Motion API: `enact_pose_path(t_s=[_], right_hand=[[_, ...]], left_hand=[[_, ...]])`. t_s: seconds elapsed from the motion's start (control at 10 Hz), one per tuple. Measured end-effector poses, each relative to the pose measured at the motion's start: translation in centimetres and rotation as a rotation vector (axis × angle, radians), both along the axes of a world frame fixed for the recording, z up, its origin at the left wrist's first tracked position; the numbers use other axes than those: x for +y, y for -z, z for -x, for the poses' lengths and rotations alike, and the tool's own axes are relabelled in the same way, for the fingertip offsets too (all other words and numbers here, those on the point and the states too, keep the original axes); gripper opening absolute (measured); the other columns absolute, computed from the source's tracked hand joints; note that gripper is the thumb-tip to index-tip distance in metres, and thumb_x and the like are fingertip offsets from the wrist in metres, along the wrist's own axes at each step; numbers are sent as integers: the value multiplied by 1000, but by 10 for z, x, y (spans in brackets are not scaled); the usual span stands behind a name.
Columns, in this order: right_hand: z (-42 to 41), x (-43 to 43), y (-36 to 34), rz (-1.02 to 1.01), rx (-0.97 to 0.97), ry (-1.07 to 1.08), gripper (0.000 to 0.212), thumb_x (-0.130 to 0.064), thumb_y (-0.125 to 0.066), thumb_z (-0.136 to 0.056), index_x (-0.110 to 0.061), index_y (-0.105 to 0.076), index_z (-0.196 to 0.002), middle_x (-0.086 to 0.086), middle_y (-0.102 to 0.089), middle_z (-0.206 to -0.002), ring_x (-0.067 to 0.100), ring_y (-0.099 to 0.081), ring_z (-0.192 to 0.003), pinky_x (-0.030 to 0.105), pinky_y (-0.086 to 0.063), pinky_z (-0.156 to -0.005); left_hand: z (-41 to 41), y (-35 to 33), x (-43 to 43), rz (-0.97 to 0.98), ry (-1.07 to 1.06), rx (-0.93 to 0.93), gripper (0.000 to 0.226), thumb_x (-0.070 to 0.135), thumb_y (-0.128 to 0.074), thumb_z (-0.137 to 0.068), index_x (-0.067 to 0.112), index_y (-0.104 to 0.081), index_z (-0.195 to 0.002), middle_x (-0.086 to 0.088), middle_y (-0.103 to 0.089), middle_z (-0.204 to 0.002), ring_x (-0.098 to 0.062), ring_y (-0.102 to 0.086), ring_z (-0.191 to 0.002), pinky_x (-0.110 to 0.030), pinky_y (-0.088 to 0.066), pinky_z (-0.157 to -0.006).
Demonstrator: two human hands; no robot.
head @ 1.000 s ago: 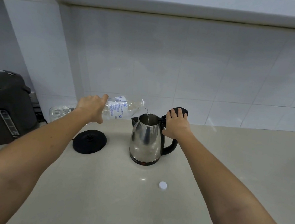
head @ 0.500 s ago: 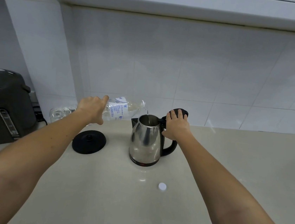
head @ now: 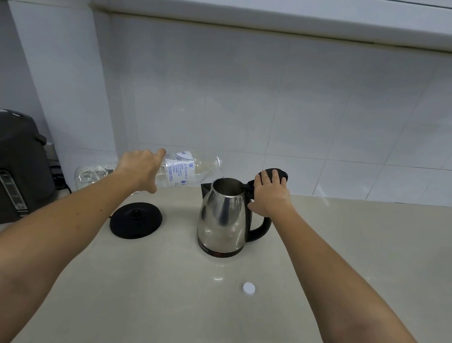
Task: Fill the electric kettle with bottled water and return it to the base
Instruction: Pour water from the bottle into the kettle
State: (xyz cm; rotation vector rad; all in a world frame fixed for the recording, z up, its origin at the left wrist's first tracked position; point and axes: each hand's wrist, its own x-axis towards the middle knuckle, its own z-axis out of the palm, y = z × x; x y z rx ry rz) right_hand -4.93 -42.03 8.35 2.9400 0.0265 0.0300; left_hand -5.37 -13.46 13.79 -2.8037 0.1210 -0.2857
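Kettle [head: 223, 221] of polished steel stands upright on a pale beige countertop [head: 348, 270], off its round black base [head: 136, 219], which lies flat just to its left with a gap between them. The counter is smooth and glossy, catching small bright reflections in front of the kettle, and a white bottle cap [head: 248, 288] lies on it nearer the camera, apart from everything else. Behind the counter rises a wall of large white tiles [head: 282, 115], and a white overhang runs across the top of the view. At the far left sits a dark grey hot-water dispenser [head: 5, 168], and a clear empty bottle [head: 92, 175] lies on its side beside it near the wall. The kettle has a black handle on its right side, a dark band round its foot and a short spout on the left; its black lid [head: 275, 174] is tipped up and back, leaving the mouth open. The right hand [head: 268, 194] rests on the top of the handle with its fingers laid over the raised lid, holding it back. The left hand [head: 142, 168] is closed round a clear water bottle [head: 188, 171] with a blue-printed label, held almost level, neck just above the kettle's rim. A thin stream of water runs from the neck into the opening.
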Motion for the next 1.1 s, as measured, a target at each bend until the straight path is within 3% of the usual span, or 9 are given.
enact_pose_path(t_s=[0.6,0.7,0.9,1.1], right_hand=[[0,0,-1,-8,3,-6,82,-46,-46,-93,-6,-8,-154,11,-6,-163,37,1,-150,52,-9,-120],[0,0,-1,5,4,-8,83,-47,-46,-93,-6,-7,-154,10,-6,-163,37,1,-150,51,-9,-120],[0,0,0,13,0,-14,83,-47,-46,-93,-6,-8,-154,10,-6,-163,37,0,-149,52,-10,-120],[1,-2,2,7,-9,-21,83,-47,-46,-93,-6,-7,-154,11,-6,-163,38,0,-149,52,-9,-120]], left_hand=[[1,1,-3,11,11,12,76,31,-75,-72,15,-35,-134,-2,-51,-87,-23,-51,-76,-31,-44,-62],[0,5,-4,83,16,30,75,32,-75,-70,14,-36,-131,-3,-53,-88,-24,-52,-76,-31,-43,-61],[3,28,-8,529,40,30,82,37,-78,-67,15,-36,-133,-6,-60,-98,-27,-57,-87,-31,-44,-69],[16,86,-19,1333,16,-3,79,24,-91,-59,14,-46,-122,1,-64,-108,-23,-64,-98,-36,-53,-87]])
